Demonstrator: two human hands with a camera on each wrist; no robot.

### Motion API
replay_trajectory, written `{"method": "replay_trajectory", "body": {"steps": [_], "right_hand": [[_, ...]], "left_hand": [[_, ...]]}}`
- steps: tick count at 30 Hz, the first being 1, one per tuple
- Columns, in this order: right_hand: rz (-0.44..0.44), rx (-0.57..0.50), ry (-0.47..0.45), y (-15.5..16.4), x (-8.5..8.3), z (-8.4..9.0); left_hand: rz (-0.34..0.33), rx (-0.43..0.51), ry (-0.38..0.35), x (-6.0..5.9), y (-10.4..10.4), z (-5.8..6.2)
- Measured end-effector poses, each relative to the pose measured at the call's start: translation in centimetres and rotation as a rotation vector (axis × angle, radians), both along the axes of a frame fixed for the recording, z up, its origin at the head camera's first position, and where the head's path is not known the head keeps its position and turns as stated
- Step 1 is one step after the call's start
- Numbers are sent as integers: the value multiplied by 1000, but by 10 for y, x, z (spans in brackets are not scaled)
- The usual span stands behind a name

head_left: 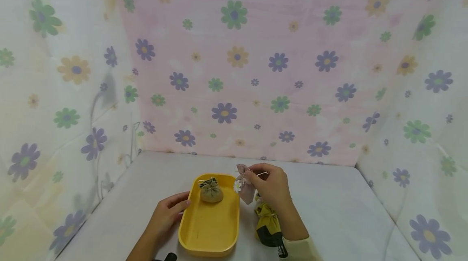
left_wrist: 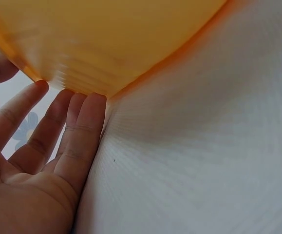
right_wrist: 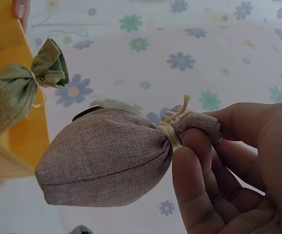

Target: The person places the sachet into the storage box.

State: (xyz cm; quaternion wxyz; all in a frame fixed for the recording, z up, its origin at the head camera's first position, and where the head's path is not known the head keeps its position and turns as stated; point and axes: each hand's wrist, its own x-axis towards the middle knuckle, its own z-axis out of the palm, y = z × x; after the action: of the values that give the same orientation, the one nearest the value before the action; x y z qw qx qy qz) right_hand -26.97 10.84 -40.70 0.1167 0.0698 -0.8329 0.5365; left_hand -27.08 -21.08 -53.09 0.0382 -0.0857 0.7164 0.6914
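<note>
My right hand (head_left: pixel 272 182) pinches a dusty pink drawstring pouch (right_wrist: pixel 104 158) by its gathered neck, where a cream cord is tied. The pouch hangs just off the right rim of a yellow tray (head_left: pixel 210 228), and a white flower (head_left: pixel 237 186) decorates its side. Inside the tray, toward the far end, an olive-green drawstring pouch (head_left: pixel 211 193) sits upright. At the tray's left side is my left hand (head_left: pixel 166 212). Its fairly straight fingers (left_wrist: pixel 84 114) touch the outer wall, with the thumb at the rim.
A yellow-green and black pouch (head_left: pixel 268 222) lies on the white table (head_left: pixel 340 212) right of the tray, partly behind the right forearm. Flowered cloth (head_left: pixel 252 90) encloses the back and sides. A small dark object (head_left: pixel 170 257) shows at the front edge.
</note>
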Motion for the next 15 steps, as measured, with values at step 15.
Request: {"method": "replay_trajectory", "body": {"steps": [15], "right_hand": [[116, -5, -27, -27, -10, -16]], "left_hand": [[9, -8, -1, 0, -1, -1]]}}
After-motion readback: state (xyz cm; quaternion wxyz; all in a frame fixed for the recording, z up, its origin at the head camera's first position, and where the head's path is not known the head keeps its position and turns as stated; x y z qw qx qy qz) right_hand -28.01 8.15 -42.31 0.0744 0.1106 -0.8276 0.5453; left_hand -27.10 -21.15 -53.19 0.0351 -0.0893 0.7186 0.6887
